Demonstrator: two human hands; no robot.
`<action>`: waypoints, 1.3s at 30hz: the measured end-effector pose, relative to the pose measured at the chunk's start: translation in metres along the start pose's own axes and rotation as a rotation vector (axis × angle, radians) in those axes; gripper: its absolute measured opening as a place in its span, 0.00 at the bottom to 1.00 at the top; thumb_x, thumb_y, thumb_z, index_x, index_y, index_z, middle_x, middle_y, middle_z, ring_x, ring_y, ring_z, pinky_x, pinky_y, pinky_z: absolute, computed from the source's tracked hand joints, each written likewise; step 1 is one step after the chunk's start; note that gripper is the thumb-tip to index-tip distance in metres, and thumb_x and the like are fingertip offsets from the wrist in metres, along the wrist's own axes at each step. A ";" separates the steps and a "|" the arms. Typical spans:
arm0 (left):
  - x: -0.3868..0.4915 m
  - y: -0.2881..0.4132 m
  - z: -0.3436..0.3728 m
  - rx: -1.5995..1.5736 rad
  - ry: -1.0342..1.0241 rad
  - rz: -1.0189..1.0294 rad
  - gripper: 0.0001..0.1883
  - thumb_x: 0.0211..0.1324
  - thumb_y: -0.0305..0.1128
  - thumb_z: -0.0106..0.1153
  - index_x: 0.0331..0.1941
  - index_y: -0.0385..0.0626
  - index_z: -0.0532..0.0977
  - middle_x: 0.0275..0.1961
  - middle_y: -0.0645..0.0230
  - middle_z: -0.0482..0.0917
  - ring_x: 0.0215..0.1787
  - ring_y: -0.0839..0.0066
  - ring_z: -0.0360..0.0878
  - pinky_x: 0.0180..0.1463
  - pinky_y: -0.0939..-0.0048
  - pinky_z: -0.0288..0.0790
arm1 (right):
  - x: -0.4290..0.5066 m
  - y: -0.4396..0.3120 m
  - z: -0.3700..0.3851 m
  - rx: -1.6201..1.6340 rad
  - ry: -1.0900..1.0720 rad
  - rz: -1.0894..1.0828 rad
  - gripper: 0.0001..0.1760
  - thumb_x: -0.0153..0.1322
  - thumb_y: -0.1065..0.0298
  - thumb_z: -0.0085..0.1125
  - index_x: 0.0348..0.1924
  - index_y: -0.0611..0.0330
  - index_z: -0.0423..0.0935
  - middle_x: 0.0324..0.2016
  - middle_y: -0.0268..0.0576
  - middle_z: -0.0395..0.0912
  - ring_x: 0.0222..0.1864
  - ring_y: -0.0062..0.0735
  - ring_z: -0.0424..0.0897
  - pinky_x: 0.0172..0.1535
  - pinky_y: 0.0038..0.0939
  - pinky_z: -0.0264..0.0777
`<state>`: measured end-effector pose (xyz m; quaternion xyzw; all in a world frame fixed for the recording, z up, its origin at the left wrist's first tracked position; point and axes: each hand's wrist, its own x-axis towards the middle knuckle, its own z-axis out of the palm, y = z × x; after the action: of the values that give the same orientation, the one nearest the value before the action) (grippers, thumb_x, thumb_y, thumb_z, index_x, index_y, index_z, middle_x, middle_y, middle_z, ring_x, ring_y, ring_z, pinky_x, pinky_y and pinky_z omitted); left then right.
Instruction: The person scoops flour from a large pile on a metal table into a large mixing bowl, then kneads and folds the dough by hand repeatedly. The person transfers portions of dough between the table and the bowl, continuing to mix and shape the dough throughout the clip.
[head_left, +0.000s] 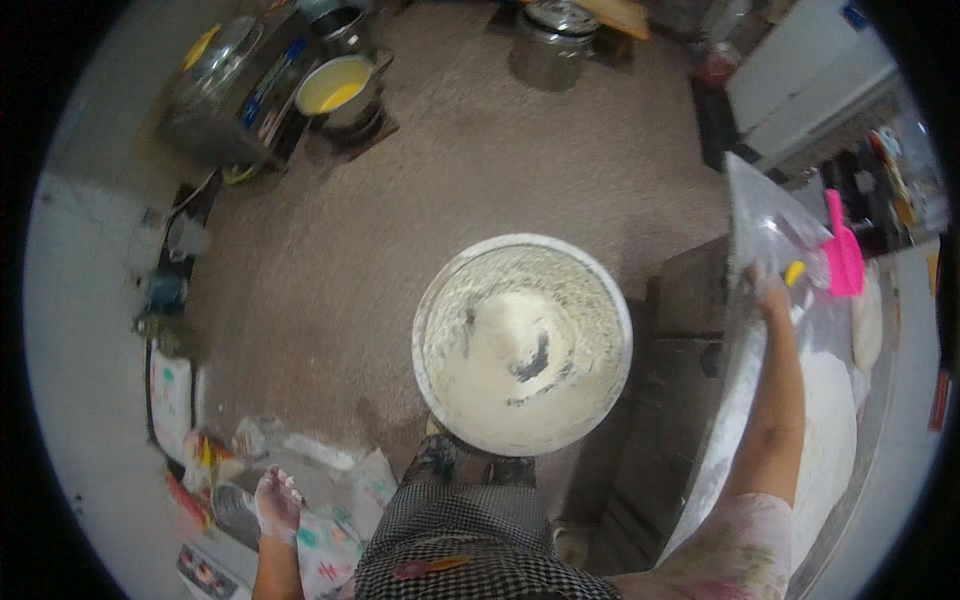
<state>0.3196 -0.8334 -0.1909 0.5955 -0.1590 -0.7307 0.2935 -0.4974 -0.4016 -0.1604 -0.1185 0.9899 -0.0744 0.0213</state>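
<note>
A large round tub (523, 244) stands in front of my legs, with pale flour or batter-like material (517, 330) inside. My left hand (277, 502) is at the lower left, dusted white, fingers partly curled with nothing large in it; small white bits cling to the fingers. On the right my arm reaches over a metal counter, and my right hand (766, 289) is at a clear plastic sheet or bag (772, 217); its grip is blurred. Near that hand lie a yellow object (794, 273) and a pink plastic scoop (846, 259). A flat white dough-like mass (829, 435) lies beside my forearm.
Printed sacks (330, 540) lie at the lower left, near a scale-like device (202, 574). A pot with yellow contents (337, 86) stands on a burner at the upper left, a lidded metal pot (553, 49) at the top. Cabinet doors (682, 405) are below the counter.
</note>
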 end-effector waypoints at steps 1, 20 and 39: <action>-0.004 -0.014 -0.012 0.004 0.033 -0.005 0.06 0.61 0.37 0.49 0.39 0.53 0.74 0.30 0.77 0.77 0.29 0.77 0.77 0.26 0.74 0.72 | 0.015 0.011 0.007 -0.134 -0.058 -0.037 0.37 0.73 0.40 0.34 0.67 0.57 0.52 0.53 0.69 0.68 0.57 0.63 0.67 0.58 0.48 0.60; 0.187 -0.087 0.081 0.410 -0.103 -0.097 0.09 0.62 0.35 0.50 0.43 0.48 0.72 0.31 0.76 0.74 0.28 0.83 0.72 0.27 0.81 0.65 | -0.268 -0.084 -0.006 0.823 0.042 0.506 0.25 0.72 0.61 0.48 0.62 0.49 0.59 0.31 0.36 0.73 0.23 0.14 0.67 0.24 0.16 0.64; 0.435 -0.322 0.163 0.822 0.139 0.289 0.24 0.66 0.46 0.42 0.49 0.33 0.71 0.45 0.57 0.76 0.48 0.65 0.73 0.54 0.65 0.64 | -0.169 -0.037 0.362 -1.028 -1.366 -0.859 0.10 0.68 0.68 0.50 0.41 0.59 0.75 0.35 0.48 0.80 0.40 0.44 0.81 0.41 0.40 0.75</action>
<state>0.0336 -0.8710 -0.6773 0.6820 -0.4981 -0.5165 0.1413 -0.3035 -0.4482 -0.5088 -0.4844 0.5472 0.4532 0.5105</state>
